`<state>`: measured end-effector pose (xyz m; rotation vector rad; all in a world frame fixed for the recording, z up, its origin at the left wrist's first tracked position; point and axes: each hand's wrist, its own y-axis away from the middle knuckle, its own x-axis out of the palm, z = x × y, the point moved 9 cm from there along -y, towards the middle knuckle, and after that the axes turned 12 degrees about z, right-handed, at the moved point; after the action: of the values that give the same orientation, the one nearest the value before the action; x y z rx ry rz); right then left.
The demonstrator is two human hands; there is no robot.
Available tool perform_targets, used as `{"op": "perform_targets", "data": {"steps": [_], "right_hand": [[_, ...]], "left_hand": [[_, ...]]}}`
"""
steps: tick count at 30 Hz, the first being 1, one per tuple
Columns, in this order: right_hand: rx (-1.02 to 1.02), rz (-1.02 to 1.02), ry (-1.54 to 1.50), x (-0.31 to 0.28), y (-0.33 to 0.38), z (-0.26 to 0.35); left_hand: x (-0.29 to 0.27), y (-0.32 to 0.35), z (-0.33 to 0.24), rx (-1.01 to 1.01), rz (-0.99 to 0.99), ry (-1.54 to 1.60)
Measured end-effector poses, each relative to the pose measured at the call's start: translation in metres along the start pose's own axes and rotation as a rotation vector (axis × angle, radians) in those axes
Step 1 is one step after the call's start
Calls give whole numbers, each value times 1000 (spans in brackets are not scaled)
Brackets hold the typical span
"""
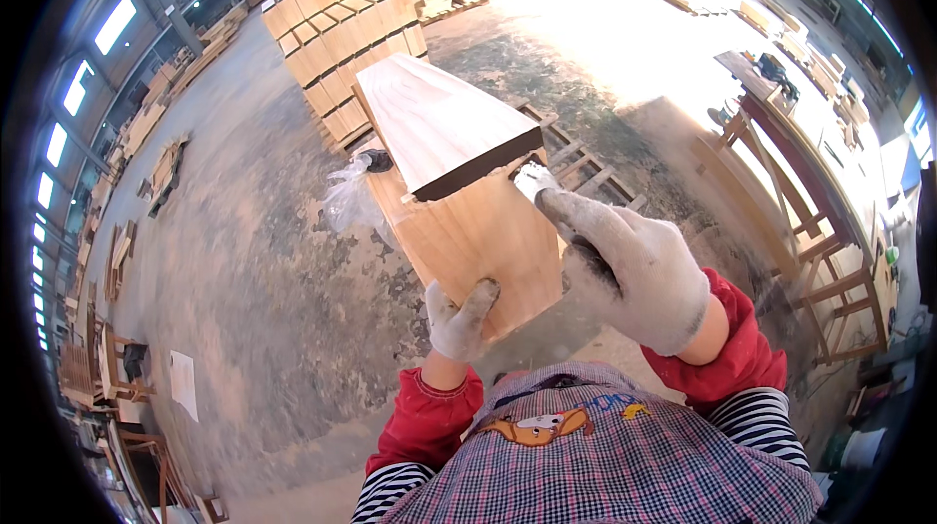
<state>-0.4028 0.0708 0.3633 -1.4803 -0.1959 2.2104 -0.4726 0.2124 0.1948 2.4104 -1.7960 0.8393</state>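
Observation:
A pale wooden box (478, 241) fills the middle of the view, its near face tilted toward me. On top lies a light wood board (439, 119) with a dark strip along its near end. My left hand (461, 319), in a whitish work glove, is closed on the box's lower near edge, thumb flat on the face. My right hand (625, 261), in a matching glove with a dark smudge, reaches the box's upper right corner. Its fingers are pinched together there around a small white thing (533, 178) that I cannot make out.
Beyond the box stands a tall stack of wooden boxes (342, 36). A pallet (586, 168) lies behind it to the right. Clear plastic film (353, 194) hangs at the left. A wooden workbench (800, 163) is on the right, and a white sheet (183, 385) lies on the floor at left.

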Motion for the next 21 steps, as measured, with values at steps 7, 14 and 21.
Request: {"op": "perform_targets", "data": {"steps": [7, 14, 21], "right_hand": [[-95, 162, 54, 29, -20, 32], [-83, 140, 4, 43, -20, 31], [-117, 114, -17, 54, -21, 25]], "left_hand": [[-4, 3, 9, -39, 48, 5], [-1, -1, 5, 12, 73, 92], [2, -1, 4, -2, 99, 144]]}}
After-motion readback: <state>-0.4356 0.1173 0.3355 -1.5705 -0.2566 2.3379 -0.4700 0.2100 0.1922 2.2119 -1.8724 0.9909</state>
